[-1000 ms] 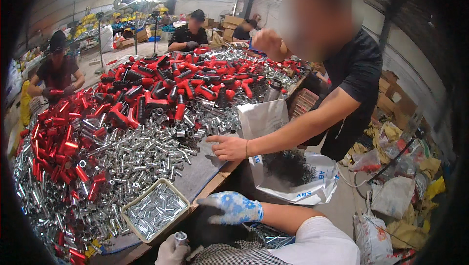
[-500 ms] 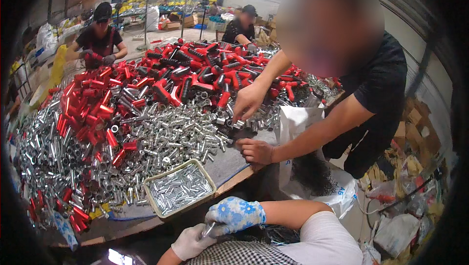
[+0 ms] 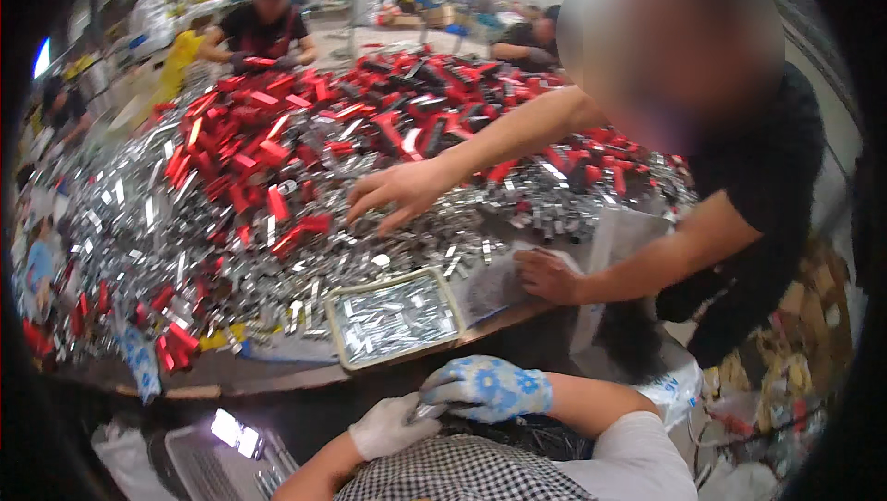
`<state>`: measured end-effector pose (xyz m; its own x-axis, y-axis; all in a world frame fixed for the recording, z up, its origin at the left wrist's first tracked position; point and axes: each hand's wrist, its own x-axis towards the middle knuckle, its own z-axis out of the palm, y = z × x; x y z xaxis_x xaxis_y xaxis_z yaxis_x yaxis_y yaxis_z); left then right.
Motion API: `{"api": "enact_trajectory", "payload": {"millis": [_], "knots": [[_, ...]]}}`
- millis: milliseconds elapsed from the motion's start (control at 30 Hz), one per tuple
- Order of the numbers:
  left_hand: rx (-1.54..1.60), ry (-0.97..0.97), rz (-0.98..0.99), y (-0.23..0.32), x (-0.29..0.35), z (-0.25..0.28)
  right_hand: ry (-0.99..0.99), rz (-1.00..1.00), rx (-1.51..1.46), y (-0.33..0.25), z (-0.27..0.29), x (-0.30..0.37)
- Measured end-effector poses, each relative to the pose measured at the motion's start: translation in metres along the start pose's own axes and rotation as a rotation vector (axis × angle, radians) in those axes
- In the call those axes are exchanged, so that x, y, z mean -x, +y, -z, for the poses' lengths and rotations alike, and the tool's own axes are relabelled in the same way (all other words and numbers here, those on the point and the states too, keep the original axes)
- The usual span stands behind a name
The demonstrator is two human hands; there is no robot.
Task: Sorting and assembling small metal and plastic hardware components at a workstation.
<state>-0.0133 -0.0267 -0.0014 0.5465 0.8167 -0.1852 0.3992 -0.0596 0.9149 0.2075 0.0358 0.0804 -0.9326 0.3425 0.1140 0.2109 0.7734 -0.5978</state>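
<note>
My left hand, in a white glove, is closed around a small silvery metal part in front of my checked apron. My right hand, in a white glove with blue flowers, closes on the same part from the other side. Fingers cover most of it, so its exact kind does not show. Just beyond my hands, a shallow cream tray of short metal pins sits at the table's edge.
Red and black tool handles and silvery metal sockets are heaped across the table. At the right, a co-worker's hand reaches over the heap; a white sack stands beside that person. A lit phone lies lower left.
The view has shifted, moving the scene rightward. The co-worker's reaching hand has moved left across the heap with fingers spread. My hands stay together on the metal part.
</note>
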Motion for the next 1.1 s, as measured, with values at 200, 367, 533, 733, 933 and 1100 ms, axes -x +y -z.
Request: {"api": "enact_trajectory", "payload": {"millis": [200, 367, 533, 733, 933, 1100], "knots": [[-0.057, 0.000, 0.001, 0.014, 0.009, 0.000, -0.108, -0.341, 0.238, -0.012, -0.004, -0.003], [-0.047, 0.048, -0.007, 0.019, 0.006, 0.003, 0.165, -0.118, 0.168, -0.013, 0.006, -0.002], [-0.102, 0.033, 0.017, 0.011, 0.002, 0.004, 0.113, 0.007, -0.020, 0.000, -0.005, 0.009], [0.038, 0.049, -0.107, 0.032, 0.009, 0.005, 0.318, -0.014, 0.125, -0.017, 0.014, 0.008], [0.104, 0.177, -0.165, 0.020, 0.014, -0.003, 0.173, -0.176, -0.023, -0.001, -0.013, 0.019], [0.081, 0.134, -0.125, 0.021, 0.003, 0.005, 0.321, 0.034, 0.122, 0.007, -0.007, 0.015]]}}
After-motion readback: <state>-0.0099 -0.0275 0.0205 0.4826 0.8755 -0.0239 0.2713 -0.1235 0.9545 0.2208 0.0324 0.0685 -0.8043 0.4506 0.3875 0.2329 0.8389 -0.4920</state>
